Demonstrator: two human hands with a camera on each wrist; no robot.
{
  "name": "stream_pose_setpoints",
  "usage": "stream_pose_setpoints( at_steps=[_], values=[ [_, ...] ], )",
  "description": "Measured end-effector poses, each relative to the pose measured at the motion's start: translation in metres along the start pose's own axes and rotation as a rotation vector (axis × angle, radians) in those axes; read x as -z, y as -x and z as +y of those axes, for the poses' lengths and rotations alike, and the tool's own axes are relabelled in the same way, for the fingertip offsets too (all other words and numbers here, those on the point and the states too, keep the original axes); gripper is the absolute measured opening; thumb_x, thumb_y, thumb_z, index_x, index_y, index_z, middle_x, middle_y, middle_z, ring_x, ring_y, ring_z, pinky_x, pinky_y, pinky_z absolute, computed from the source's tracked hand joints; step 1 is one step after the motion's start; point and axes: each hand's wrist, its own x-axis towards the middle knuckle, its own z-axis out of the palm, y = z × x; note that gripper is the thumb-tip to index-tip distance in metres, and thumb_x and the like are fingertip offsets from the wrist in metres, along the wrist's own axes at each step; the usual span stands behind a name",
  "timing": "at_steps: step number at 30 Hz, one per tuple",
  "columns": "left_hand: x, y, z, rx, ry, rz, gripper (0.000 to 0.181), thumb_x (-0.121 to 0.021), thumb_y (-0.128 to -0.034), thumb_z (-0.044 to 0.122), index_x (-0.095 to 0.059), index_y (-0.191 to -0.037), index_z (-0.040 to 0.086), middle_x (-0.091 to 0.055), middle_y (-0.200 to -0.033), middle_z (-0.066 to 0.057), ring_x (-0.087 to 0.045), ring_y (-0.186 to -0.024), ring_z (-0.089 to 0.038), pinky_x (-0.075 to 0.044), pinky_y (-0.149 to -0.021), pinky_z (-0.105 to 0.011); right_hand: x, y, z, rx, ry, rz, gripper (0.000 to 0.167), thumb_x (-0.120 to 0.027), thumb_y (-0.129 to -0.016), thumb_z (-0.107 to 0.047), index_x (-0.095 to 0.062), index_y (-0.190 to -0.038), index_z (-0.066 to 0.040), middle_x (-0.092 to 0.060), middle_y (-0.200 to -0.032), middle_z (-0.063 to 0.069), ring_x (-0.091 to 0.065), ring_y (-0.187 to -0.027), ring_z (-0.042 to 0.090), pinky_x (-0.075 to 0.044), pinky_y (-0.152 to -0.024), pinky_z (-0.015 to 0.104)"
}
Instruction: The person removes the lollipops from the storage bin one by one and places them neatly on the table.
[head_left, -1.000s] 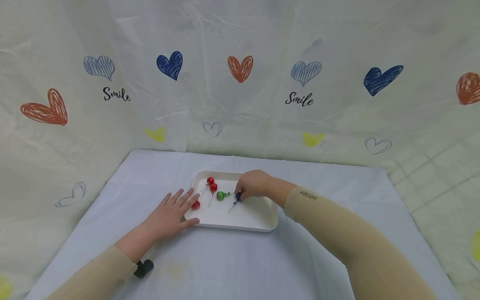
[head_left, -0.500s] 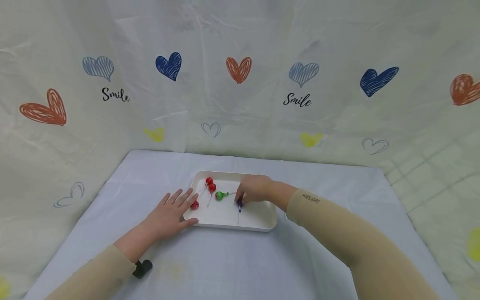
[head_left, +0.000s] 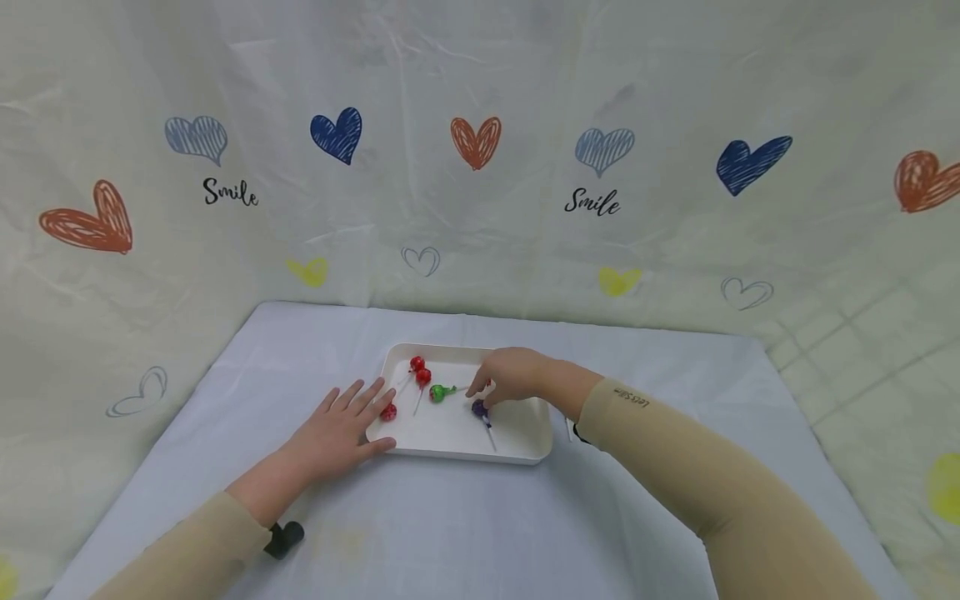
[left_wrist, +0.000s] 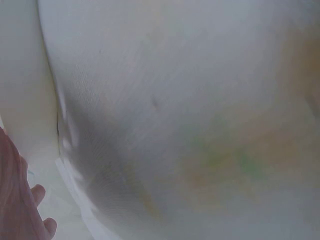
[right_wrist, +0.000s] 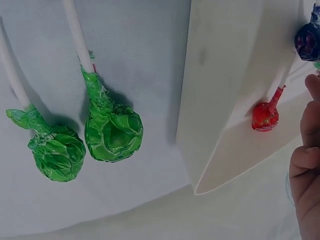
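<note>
A white tray (head_left: 450, 442) holds several wrapped lollipops. My left hand (head_left: 330, 437) lies with spread fingers over its left edge, beside a red lollipop (head_left: 388, 412). Two more red lollipops (head_left: 423, 377) and a green one (head_left: 437, 393) lie further back. Over the right half is my right hand (head_left: 513, 375), thumb and forefinger apart, fingertips close by a purple lollipop (head_left: 480, 408) that rests on the tray. The right wrist view shows the purple lollipop (right_wrist: 307, 42), another red one (right_wrist: 265, 117) and fingers (right_wrist: 307, 160) that hold nothing visible.
Outside the tray, two green lollipops (right_wrist: 114, 132) lie on the white cloth in the right wrist view; my right sleeve (head_left: 660, 450) mostly covers that spot in the head view. Behind the table hangs a pale curtain (head_left: 525, 83) with printed hearts.
The purple lollipop has turned, its stick now pointing down and right instead of down-left. My right fingers have come off it. The left hand has stayed on the tray edge.
</note>
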Motion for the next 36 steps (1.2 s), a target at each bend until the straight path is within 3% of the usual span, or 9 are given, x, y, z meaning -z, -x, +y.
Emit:
stream_pose_setpoints(
  at_steps=[7, 17, 31, 36],
  values=[
    [-0.001, 0.001, 0.001, -0.002, 0.000, 0.004, 0.088, -0.050, -0.0905, 0.070, -0.025, -0.159, 0.021, -0.017, -0.165, -0.007, -0.014, -0.150, -0.038, -0.009, -0.117, -0.062, -0.002, -0.001, -0.001, -0.027, -0.062, -0.037, 0.027, -0.078, -0.088, -0.027, -0.076, -0.115, -0.031, -0.071, -0.103, -0.020, -0.060, -0.105, 0.007, -0.048, -0.095, 0.033],
    [-0.001, 0.001, 0.001, -0.001, 0.000, 0.001, 0.089, -0.049, -0.0903, 0.071, -0.023, -0.159, 0.021, -0.016, -0.166, -0.007, -0.013, -0.150, -0.038, -0.008, -0.118, -0.062, -0.008, -0.006, -0.001, -0.034, -0.032, -0.055, 0.026, -0.078, -0.087, -0.030, -0.076, -0.112, -0.035, -0.070, -0.102, -0.022, -0.058, -0.097, 0.001, -0.049, -0.090, 0.030],
    [0.000, 0.001, 0.001, 0.000, -0.003, 0.006, 0.088, -0.051, -0.0904, 0.069, -0.024, -0.159, 0.020, -0.017, -0.165, -0.007, -0.014, -0.150, -0.038, -0.009, -0.118, -0.062, -0.010, -0.008, 0.002, -0.056, -0.092, -0.041, 0.020, -0.078, -0.087, -0.028, -0.078, -0.106, -0.034, -0.069, -0.097, -0.021, -0.057, -0.093, 0.004, -0.049, -0.089, 0.031],
    [0.000, 0.001, 0.001, -0.006, -0.002, 0.014, 0.088, -0.051, -0.0911, 0.069, -0.025, -0.159, 0.019, -0.018, -0.165, -0.008, -0.015, -0.149, -0.039, -0.010, -0.117, -0.062, -0.005, -0.006, 0.004, -0.049, -0.127, -0.026, 0.022, -0.078, -0.087, -0.027, -0.078, -0.108, -0.031, -0.069, -0.097, -0.020, -0.058, -0.095, 0.004, -0.048, -0.093, 0.032]
  ],
)
